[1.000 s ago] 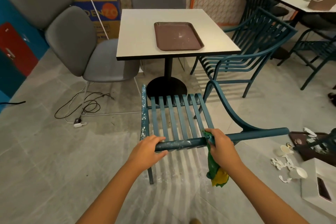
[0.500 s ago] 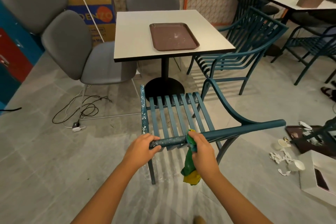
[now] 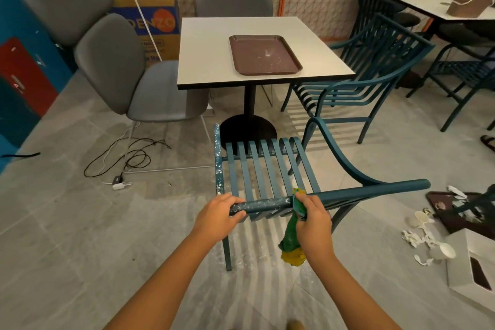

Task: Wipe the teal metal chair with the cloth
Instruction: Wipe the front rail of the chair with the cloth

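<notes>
The teal metal chair (image 3: 263,169) stands just in front of me, its slatted seat facing the table. Its top back rail runs left to right and carries white specks on the left stretch. My left hand (image 3: 218,213) grips the rail's left end. My right hand (image 3: 312,215) holds a green and yellow cloth (image 3: 292,241) wrapped around the rail near its middle, and the cloth's tail hangs down below the rail. White specks also dot the chair's left side bar.
A white table (image 3: 211,61) with a brown tray (image 3: 263,55) stands ahead. Grey chairs (image 3: 128,72) sit left and behind it, more teal chairs (image 3: 369,72) on the right. Cables (image 3: 126,161) lie on the floor left, broken cups (image 3: 426,236) and a white box (image 3: 471,270) on the right.
My right hand slid the cloth leftward along the rail toward my left hand. The left hand kept its grip on the rail's end.
</notes>
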